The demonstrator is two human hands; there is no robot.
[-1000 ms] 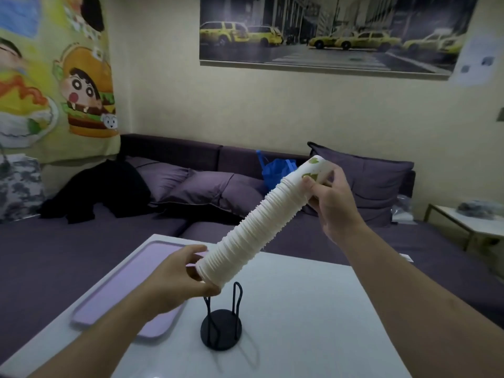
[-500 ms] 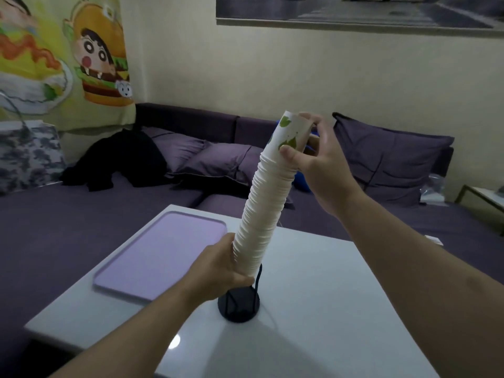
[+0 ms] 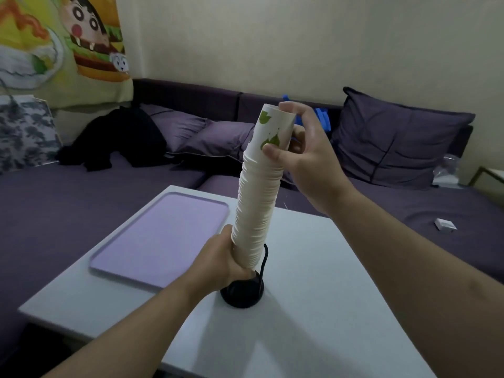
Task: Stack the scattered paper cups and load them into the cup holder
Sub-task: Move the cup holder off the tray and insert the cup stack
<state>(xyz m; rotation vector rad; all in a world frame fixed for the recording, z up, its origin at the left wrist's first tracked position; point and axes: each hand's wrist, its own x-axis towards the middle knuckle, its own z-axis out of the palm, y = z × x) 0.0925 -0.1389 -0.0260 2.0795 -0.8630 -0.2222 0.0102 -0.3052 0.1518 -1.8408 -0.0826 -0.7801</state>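
A purple sofa (image 3: 81,192) runs behind the white table (image 3: 313,309). On the table's left lies a bare lilac tray (image 3: 161,238). The left hand (image 3: 221,263) is clamped round the foot of the cup stack (image 3: 256,203), which has swung from a slant a second ago to nearly upright, its base now entering the black cup holder (image 3: 242,291). The right hand (image 3: 308,156) pinches the top cup. Only the holder's wire loop stands in the way; loading looks almost done.

The white table (image 3: 313,296) carries a lilac tray (image 3: 161,238) and the black cup holder (image 3: 242,291).
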